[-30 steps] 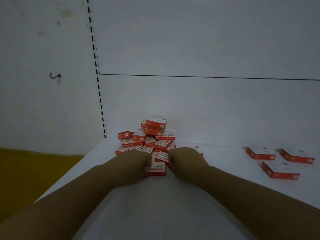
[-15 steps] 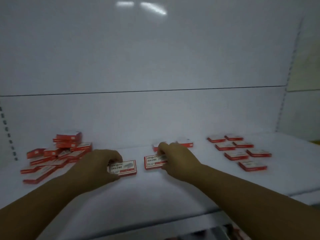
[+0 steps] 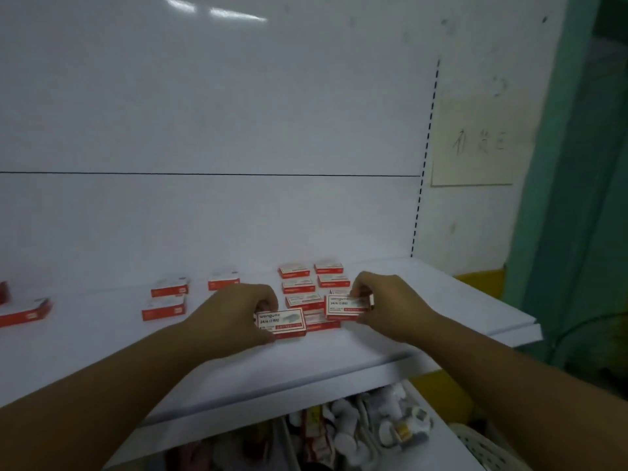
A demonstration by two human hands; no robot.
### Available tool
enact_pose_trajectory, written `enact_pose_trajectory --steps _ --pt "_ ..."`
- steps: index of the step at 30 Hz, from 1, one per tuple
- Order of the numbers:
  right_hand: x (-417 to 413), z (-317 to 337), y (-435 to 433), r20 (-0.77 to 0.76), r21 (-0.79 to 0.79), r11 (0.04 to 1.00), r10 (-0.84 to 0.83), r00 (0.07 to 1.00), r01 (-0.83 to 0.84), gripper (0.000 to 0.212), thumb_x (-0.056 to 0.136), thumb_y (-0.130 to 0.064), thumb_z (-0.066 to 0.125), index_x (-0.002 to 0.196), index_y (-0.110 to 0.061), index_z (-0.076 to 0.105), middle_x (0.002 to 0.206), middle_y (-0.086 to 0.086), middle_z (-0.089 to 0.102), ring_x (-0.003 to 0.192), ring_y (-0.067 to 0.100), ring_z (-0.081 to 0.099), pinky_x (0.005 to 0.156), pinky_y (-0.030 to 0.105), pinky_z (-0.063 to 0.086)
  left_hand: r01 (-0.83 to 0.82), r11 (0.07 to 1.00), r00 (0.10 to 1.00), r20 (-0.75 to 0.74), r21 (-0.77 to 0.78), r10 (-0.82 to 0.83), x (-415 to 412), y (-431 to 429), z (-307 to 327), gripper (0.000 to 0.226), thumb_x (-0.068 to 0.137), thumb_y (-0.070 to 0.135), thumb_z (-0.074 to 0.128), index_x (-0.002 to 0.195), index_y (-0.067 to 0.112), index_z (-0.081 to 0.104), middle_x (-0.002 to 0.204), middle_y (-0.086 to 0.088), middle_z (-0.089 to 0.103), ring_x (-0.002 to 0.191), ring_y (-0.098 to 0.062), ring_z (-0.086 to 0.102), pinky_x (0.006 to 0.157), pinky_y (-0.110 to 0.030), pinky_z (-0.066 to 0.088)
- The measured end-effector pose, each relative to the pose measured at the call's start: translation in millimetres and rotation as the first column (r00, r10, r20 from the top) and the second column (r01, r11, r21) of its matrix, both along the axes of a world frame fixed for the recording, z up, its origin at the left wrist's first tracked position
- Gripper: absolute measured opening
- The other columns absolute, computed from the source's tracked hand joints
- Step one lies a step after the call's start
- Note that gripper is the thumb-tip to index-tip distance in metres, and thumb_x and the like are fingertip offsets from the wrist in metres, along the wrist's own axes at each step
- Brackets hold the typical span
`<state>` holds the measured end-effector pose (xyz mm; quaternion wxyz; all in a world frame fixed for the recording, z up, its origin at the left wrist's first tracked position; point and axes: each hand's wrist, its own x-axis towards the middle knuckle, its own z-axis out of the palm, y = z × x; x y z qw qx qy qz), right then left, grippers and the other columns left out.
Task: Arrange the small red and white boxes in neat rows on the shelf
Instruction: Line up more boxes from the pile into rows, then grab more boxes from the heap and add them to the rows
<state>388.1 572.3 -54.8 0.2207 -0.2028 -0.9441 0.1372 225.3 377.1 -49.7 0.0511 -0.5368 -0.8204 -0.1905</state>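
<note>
Boxes (image 3: 298, 285): thirteen seen on smooth white shelf (image 3: 373, 351); six flat in two rows, five loose leftward, two held.
Left hand (image 3: 234, 317): grasping printed box (image 3: 281, 321) at row's near end.
Right hand (image 3: 384, 304): pinching second box (image 3: 346, 305).
Lower shelf (image 3: 441, 450): white round bits, blurred.
Form: flat rectangular cartons, red-edged.

Two columns of boxes (image 3: 298, 285) set on shelf (image 3: 339, 362), right of centre, running back toward rear panel (image 3: 238, 215). Front box (image 3: 282, 321) held in left hand (image 3: 234, 314) before left column. Second box (image 3: 346, 305) held in right hand (image 3: 390, 304) before right column. Loose boxes (image 3: 164, 309) scattered to left, well apart.
</note>
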Motion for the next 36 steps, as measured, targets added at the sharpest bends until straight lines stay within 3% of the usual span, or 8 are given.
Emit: enact_pose_trajectory --steps 3,7,13,17,22,27,30,36 --pt "6.5 3.7 35.1 0.019 -0.002 0.997 -0.075 0.997 0.075 0.029 0.070 -0.020 0.078 0.089 -0.022 0.056 0.104 0.000 0.067 0.091 0.015 0.061 0.079 0.027 0.051 0.044 0.999 0.999 0.012 0.020 -0.044 2.9 29.4 -1.3 0.037 0.068 0.035 0.078 0.100 0.030 0.060 0.103 0.012 0.064 0.084 -0.004 0.058 0.067 -0.009 0.046" --pt "9.3 -6.8 68.8 0.074 -0.012 0.995 -0.103 0.992 0.104 0.029 0.068 -0.022 0.079 0.088 -0.023 0.058 0.101 -0.002 0.068 0.091 0.014 0.061 0.079 0.028 0.051 0.105 0.990 0.993 0.055 -0.098 -0.100 8.6 65.0 -14.1 0.044 0.069 0.040 0.076 0.109 0.027 0.063 0.111 0.010 0.063 0.086 -0.006 0.057 0.069 -0.010 0.046" --pt "1.1 -22.0 94.7 0.079 -0.085 0.996 0.027 0.997 -0.020 0.022 0.070 -0.023 0.077 0.082 -0.025 0.058 0.099 -0.004 0.068 0.092 0.013 0.061 0.080 0.027 0.051 0.043 0.988 0.997 0.076 -0.147 -0.032 17.1 75.3 -20.9 0.041 0.070 0.044 0.074 0.106 0.030 0.063 0.103 0.014 0.063 0.082 -0.002 0.058 0.070 -0.010 0.046" --pt "-10.5 -27.4 98.2 0.110 -0.118 0.985 0.141 0.984 -0.128 0.021 0.073 -0.024 0.075 0.092 -0.022 0.066 0.104 -0.005 0.066 0.093 0.011 0.060 0.085 0.023 0.048 -0.019 0.990 0.994 0.102 -0.142 0.034 29.4 58.1 -23.4 0.036 0.066 0.044 0.076 0.099 0.033 0.067 0.092 0.021 0.064 0.080 0.005 0.059 0.074 -0.012 0.051" --pt "-11.9 -34.5 97.0 0.137 -0.137 0.969 0.223 0.965 -0.204 0.021 0.080 -0.029 0.068 0.100 -0.024 0.069 0.112 -0.003 0.066 0.095 0.010 0.058 0.090 0.024 0.045 -0.106 0.984 0.983 0.132 -0.140 0.125 48.0 54.8 -24.2 0.040 0.071 0.040 0.074 0.109 0.035 0.065 0.109 0.020 0.065 0.088 0.009 0.056 0.083 -0.012 0.047" --pt "-14.0 -21.5 81.9 0.098 -0.071 0.980 0.192 0.976 -0.186 0.036 0.084 -0.042 0.059 0.117 -0.028 0.059 0.125 -0.006 0.059 0.107 0.013 0.055 0.094 0.029 0.040 -0.247 0.954 0.967 0.020 -0.169 0.254 48.4 29.2 -15.1 0.062 0.075 0.057 0.061 0.131 0.034 0.045 0.138 0.013 0.047 0.123 -0.006 0.043 0.105 -0.027 0.033" --pt "-31.2 -9.9 43.0 0.075 -0.042 0.961 0.276 0.958 -0.274 0.040 0.086 -0.040 0.057 0.123 -0.029 0.052 0.134 -0.006 0.053 0.118 0.016 0.051 0.101 0.033 0.037 -0.320 0.917 0.947 -0.043 -0.240 0.320 35.0 -15.4 -8.3 0.068 0.082 0.059 0.050 0.140 0.032 0.029 0.151 0.008 0.027 0.138 -0.011 0.025 0.112 -0.031 0.021" --pt "-99.3 -2.1 -89.9 0.127 0.101 0.880 0.452 0.883 -0.465 0.057 0.086 -0.049 0.053 0.138 -0.034 0.034 0.154 -0.007 0.023 0.140 0.013 0.020 0.113 0.031 0.017 -0.456 0.860 0.890 -0.093 -0.230 0.447 -9.4 -156.5 -2.5 0.073 0.086 0.058 0.044 0.145 0.030 0.014 0.156 0.007 0.006 0.143 -0.008 0.001 0.114 -0.031 0.011"
